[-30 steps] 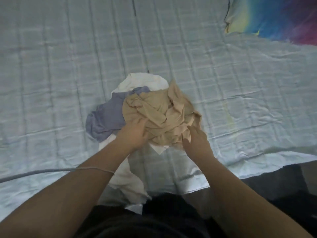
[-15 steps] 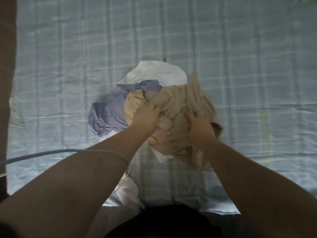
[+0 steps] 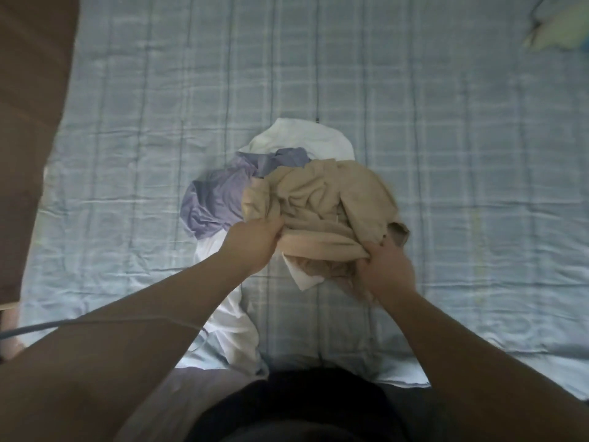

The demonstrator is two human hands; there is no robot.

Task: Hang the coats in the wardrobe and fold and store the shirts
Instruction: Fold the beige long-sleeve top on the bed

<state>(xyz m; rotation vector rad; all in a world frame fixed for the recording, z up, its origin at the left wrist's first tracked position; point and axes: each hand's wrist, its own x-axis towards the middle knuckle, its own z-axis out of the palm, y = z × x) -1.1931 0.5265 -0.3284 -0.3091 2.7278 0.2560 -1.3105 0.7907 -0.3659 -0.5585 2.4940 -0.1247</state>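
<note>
A crumpled beige shirt [image 3: 322,202] lies on top of a small heap of clothes in the middle of the bed. My left hand [image 3: 255,240] grips its near left edge and my right hand [image 3: 384,269] grips its near right edge, the cloth stretched between them. Under it, to the left, is a lavender garment [image 3: 216,199]. A white garment [image 3: 302,140] shows behind the heap and trails toward me down to the bed's front edge.
The bed is covered by a pale blue checked sheet [image 3: 462,154]. A brown panel [image 3: 28,122] stands along the left side. A colourful pillow corner [image 3: 561,33] shows at the top right. A thin cable [image 3: 95,322] crosses my left forearm.
Both hands have drawn back toward me and spread apart along the beige shirt's near edge. The view has shifted slightly, bringing the brown panel further in.
</note>
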